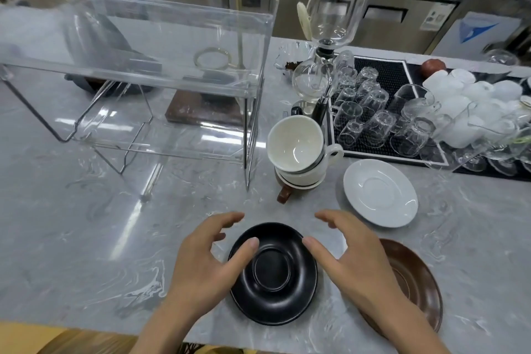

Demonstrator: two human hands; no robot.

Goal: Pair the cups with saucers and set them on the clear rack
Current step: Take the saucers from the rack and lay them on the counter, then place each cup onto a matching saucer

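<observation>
- Neither hand gripped anything: my left hand (201, 261) and right hand (356, 261) hovered with fingers spread and loosely bent on either side of the black saucer (273, 296), the left thumb over its left rim and the right thumb over its right rim; whether the thumbs touched it I could not tell.
- That black saucer lay flat on the marble counter (86, 253), nearest the front edge.
- Just to its right, partly hidden under my right forearm, sat a brown saucer (419, 287).
- Farther back and to the right lay a white saucer (379, 192), on its own.
- Left of it stood a stack of cups (298, 158): a white cup tilted on top, another white one beneath, and a brown cup at the bottom showing only its handle.
- Left of the stack stood the clear rack (138, 46), both its shelves bare.
- Behind the cups rose a glass siphon brewer (324, 66), and to the right a black mat (385, 112) held upturned glasses.
</observation>
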